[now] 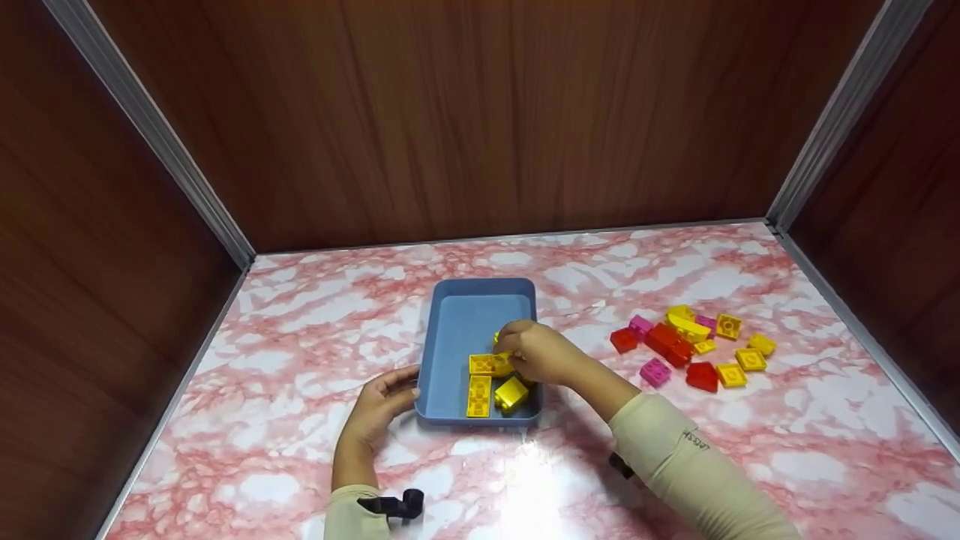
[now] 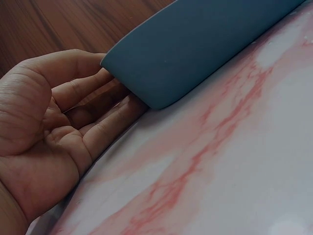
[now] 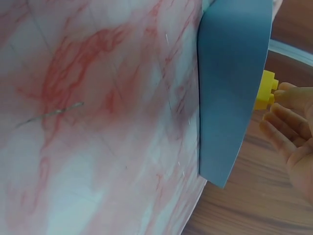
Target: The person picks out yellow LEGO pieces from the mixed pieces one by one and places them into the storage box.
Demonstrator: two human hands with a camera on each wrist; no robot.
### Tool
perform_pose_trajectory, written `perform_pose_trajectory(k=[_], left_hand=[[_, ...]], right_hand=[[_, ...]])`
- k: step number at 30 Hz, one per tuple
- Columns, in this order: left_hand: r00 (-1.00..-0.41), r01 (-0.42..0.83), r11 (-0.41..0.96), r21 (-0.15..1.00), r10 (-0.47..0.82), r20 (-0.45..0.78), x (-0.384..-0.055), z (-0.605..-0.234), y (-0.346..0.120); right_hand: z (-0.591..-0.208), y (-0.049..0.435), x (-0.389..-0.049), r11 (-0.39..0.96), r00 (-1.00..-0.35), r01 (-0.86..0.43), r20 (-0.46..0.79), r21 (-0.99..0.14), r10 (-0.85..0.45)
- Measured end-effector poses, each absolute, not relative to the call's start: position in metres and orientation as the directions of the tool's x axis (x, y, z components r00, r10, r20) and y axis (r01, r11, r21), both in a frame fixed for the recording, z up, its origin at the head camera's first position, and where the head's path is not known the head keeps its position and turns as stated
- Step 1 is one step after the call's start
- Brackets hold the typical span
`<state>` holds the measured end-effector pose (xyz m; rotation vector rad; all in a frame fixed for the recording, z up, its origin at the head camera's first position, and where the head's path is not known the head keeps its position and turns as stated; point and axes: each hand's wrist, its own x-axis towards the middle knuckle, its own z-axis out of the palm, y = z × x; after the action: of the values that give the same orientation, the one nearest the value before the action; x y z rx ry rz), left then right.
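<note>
A shallow blue-grey plastic tray (image 1: pixel 469 315) stands on the table, with several yellow toy building bricks (image 1: pixel 479 397) in its near half. My left hand (image 1: pixel 379 405) holds the tray's left side near the front corner. In the left wrist view its thumb reaches the rim and its fingers lie against the outer wall (image 2: pixel 161 58). My right hand (image 1: pixel 544 352) is over the tray's right side, its fingertips pinching a yellow brick (image 3: pixel 265 90). That brick shows above the rim in the right wrist view; the hand partly hides bricks beneath it in the head view.
Right of the tray lies a loose group of red (image 1: pixel 664 341), pink (image 1: pixel 655 372) and yellow bricks (image 1: pixel 751 359). The marbled red-and-white tabletop (image 1: pixel 300 337) is enclosed by dark wood panels (image 1: pixel 487 120) at the back and sides, with metal strips at the corners.
</note>
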<state>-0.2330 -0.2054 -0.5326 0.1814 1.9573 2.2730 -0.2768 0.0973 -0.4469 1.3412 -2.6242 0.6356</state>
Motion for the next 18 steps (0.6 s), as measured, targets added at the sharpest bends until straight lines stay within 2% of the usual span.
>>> perform_pose_trajectory(k=[7, 18], left_hand=[[-0.982, -0.025, -0.138, 0.990, 0.188, 0.001, -0.233, -0.532, -0.206], [-0.980, -0.019, -0.140, 0.990, 0.200, 0.010, -0.233, -0.531, -0.206]], right_hand=[[-0.441, 0.106, -0.275, 0.561, -0.654, -0.753, 0.294, -0.345, -0.697], [-0.439, 0.127, -0.273, 0.532, -0.627, -0.778, 0.381, -0.333, -0.679]])
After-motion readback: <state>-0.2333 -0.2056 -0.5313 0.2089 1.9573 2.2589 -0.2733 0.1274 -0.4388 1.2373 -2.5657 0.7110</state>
